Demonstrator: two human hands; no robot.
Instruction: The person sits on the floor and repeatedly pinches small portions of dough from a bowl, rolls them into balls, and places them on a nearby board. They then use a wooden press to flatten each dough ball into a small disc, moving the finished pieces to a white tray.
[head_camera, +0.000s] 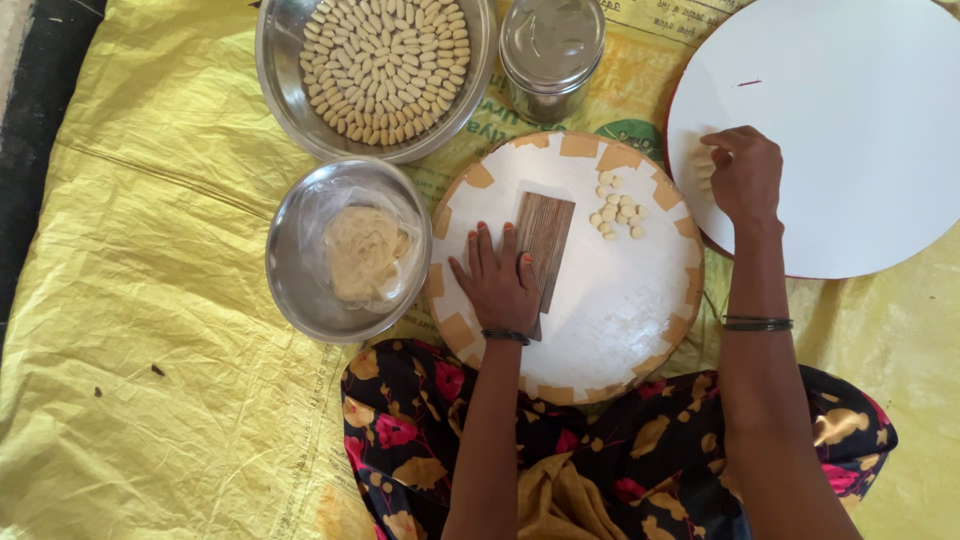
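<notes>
We sit on a yellow plastic sheet (150, 280) spread over the floor, and everything rests on it. Largest is the white round board (860, 120) at our right. Our right hand (744, 175) lies at its near edge, fingers curled around a few pale dough pieces (704, 165) that show just beside the knuckles; the grip looks loose, so a piece could slip out and roll off the rim onto the sheet.

Next is the round board with tan patches (600, 320) in front of our knees. Our left hand (497, 280) lies flat on it, fingers spread and gripping nothing, their side touching the ridged wooden paddle (545, 245). A nudge from that hand could push the paddle into the small heap of shaped pieces (618, 212) near it and flatten them.

The wide steel bowl (285, 70) of neatly laid pieces sits at the far edge, touching the closed steel tin (552, 50); a careless reach over it could disturb the rows.

The smaller steel bowl (290, 290) holds a lump of dough (360, 250) in clear plastic, which lies open, so we judge the dough may dry and crack.
</notes>
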